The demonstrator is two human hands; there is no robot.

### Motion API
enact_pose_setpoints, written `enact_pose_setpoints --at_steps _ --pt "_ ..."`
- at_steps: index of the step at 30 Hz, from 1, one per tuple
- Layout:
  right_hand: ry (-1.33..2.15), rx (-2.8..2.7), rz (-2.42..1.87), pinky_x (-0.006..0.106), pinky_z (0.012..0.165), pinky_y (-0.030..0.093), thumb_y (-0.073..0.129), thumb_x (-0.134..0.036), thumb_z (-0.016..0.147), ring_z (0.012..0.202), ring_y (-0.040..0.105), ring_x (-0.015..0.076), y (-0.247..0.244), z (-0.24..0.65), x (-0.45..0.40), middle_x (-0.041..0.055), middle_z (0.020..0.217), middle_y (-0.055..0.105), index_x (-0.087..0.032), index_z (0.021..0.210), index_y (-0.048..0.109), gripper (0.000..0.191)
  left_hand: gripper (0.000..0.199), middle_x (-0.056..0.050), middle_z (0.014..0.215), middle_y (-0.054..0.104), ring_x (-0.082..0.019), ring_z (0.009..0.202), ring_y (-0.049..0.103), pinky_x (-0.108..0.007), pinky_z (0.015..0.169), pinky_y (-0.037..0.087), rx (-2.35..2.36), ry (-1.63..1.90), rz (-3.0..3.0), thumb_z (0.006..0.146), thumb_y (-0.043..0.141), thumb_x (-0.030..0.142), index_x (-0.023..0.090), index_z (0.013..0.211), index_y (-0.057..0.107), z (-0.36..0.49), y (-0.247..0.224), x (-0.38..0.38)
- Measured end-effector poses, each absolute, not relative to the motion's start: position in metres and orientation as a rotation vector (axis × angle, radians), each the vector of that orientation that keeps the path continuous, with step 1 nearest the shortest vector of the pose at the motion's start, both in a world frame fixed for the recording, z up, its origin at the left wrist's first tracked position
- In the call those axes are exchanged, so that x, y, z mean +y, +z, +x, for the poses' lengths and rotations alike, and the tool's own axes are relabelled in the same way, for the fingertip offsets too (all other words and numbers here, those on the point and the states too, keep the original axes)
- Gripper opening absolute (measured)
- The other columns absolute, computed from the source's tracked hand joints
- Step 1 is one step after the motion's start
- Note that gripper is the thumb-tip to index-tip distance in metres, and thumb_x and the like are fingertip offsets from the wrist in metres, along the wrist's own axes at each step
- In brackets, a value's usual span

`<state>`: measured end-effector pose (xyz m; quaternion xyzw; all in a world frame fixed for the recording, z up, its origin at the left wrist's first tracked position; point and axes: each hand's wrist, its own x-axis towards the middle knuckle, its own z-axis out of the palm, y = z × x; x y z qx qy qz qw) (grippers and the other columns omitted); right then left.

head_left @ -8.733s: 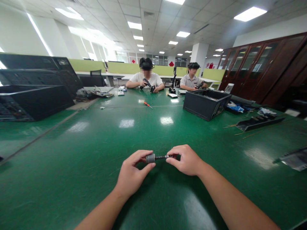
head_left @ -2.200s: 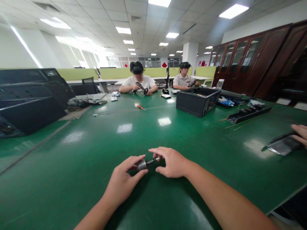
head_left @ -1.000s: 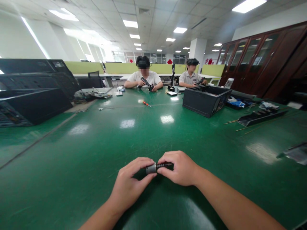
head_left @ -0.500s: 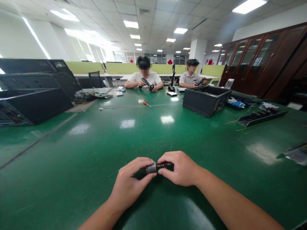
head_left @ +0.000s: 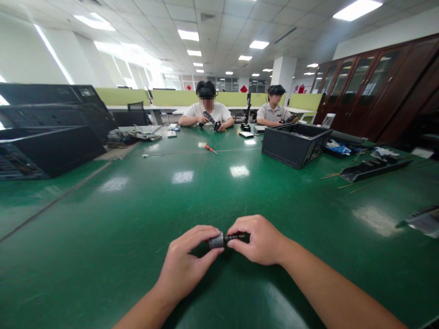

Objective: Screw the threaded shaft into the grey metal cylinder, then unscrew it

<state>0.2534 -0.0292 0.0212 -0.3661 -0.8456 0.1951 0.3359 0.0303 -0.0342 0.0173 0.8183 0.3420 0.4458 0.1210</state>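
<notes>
Low over the green table (head_left: pixel 144 214), my two hands meet at a small motor (head_left: pixel 216 241) with a silver-grey cylindrical body. A dark, ribbed shaft (head_left: pixel 233 237) sticks out of it to the right. My left hand (head_left: pixel 187 256) grips the body between thumb above-facing fingers and palm side, its far end hidden by the hand. Curled around the shaft, with thumb below and fingers above, is my right hand (head_left: pixel 257 240). The shaft's thin tip shows inside that curl. How firmly the right fingertips press on the shaft I cannot tell.
An orange screwdriver (head_left: pixel 211 149) lies mid-table. Dark computer cases (head_left: pixel 51 151) stand left; another open case (head_left: pixel 286 146) stands right, near a metal channel (head_left: pixel 373 169) and thin rods. Two people (head_left: pixel 206 112) sit across the table, both holding dark tools.
My right hand has shifted very slightly to the right along the shaft. My left hand and the motor body stay almost where they were.
</notes>
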Motion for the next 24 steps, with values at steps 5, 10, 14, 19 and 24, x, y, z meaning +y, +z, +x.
enact_pose_setpoints --at_steps 5,10,14,19,24 --pt "0.497 -2.207 -0.948 0.026 0.074 0.047 0.067 -0.025 0.086 0.078 0.066 0.0160 0.0211 0.2538 -0.0294 0.0030 0.086 0.072 -0.019 0.094 0.073 0.012 0.018 -0.003 0.095 0.075 -0.018 0.086 0.072 -0.026 0.080 0.059 1.000 1.305 2.397 0.079 0.075 0.018 0.023 0.097 0.073 0.0300 0.0184 -0.0349" --pt "0.500 -2.207 -0.954 0.026 0.075 0.047 0.067 -0.026 0.085 0.079 0.066 0.0166 0.0214 0.2538 -0.0286 0.0038 0.086 0.072 -0.019 0.094 0.074 0.013 0.019 -0.003 0.095 0.075 -0.017 0.086 0.072 -0.026 0.080 0.059 1.013 1.307 2.394 0.079 0.075 0.019 0.023 0.098 0.073 0.0289 0.0182 -0.0347" --pt "0.494 -2.207 -0.956 0.027 0.074 0.047 0.067 -0.026 0.085 0.078 0.066 0.0166 0.0209 0.2535 -0.0283 0.0035 0.085 0.072 -0.019 0.094 0.073 0.012 0.018 -0.003 0.096 0.075 -0.017 0.087 0.072 -0.026 0.081 0.059 1.010 1.299 2.401 0.080 0.075 0.019 0.023 0.098 0.073 0.0278 0.0182 -0.0348" --pt "0.496 -2.210 -0.966 0.027 0.074 0.048 0.068 -0.026 0.085 0.078 0.067 0.0168 0.0213 0.2536 -0.0285 0.0036 0.085 0.073 -0.019 0.093 0.073 0.012 0.018 -0.004 0.096 0.075 -0.018 0.087 0.072 -0.028 0.081 0.060 1.011 1.297 2.400 0.080 0.075 0.020 0.023 0.097 0.073 0.0283 0.0179 -0.0349" --pt "0.494 -2.210 -0.963 0.027 0.074 0.048 0.068 -0.025 0.085 0.078 0.067 0.0165 0.0224 0.2545 -0.0287 0.0033 0.085 0.072 -0.019 0.093 0.073 0.012 0.017 -0.005 0.095 0.075 -0.019 0.086 0.072 -0.029 0.080 0.061 1.014 1.301 2.394 0.080 0.074 0.020 0.023 0.097 0.073 0.0292 0.0180 -0.0349"
